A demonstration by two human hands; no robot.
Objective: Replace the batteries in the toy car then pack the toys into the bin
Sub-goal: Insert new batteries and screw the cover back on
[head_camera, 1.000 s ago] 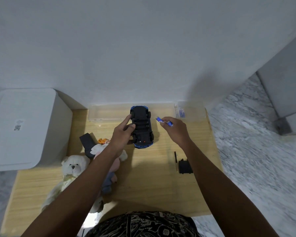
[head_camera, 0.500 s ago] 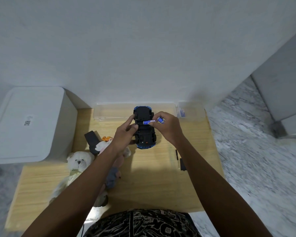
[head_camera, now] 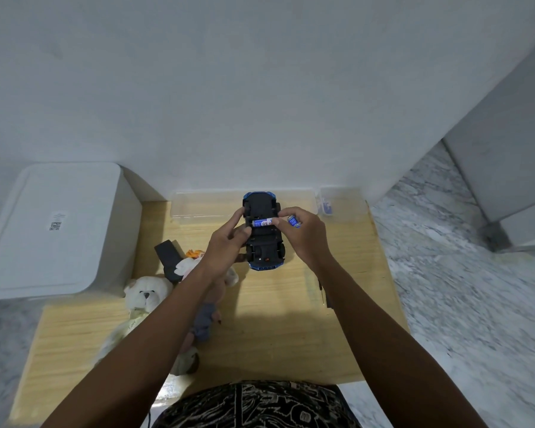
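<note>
Toy car [head_camera: 263,231] held upside down above the wooden surface [head_camera: 278,329], dark underside up, presumably so the battery bay faces the person.

Left hand [head_camera: 226,242]: grip closed on the car's left flank, thumb and fingers bracing the chassis. Looks like a steadying hold so the other hand can press down.

Right hand [head_camera: 303,233]: grip pinching 1 blue battery [head_camera: 262,222] by its right end, laid crosswise over the underside, apparently going into the bay. Cannot tell whether it is seated yet. A 2nd blue battery [head_camera: 294,220] is tucked between the fingers of the same hand, likely kept ready as the next one in.

Containers:
- Long clear tray [head_camera: 204,206] at the back edge against the wall; looks empty, the car partly overlapping it in view.
- Small clear box [head_camera: 342,200] at the back right, with something blue inside at its left end, too small to identify.
- White bin [head_camera: 53,230] left of the surface, lid on. Contents hidden.

Toys not packed: white teddy bear [head_camera: 147,296] and other soft toys [head_camera: 204,319] lie at the left, under the left forearm. A dark flat object [head_camera: 167,257] lies beside them.

Judgement: battery step in progress; packing not begun.
</note>
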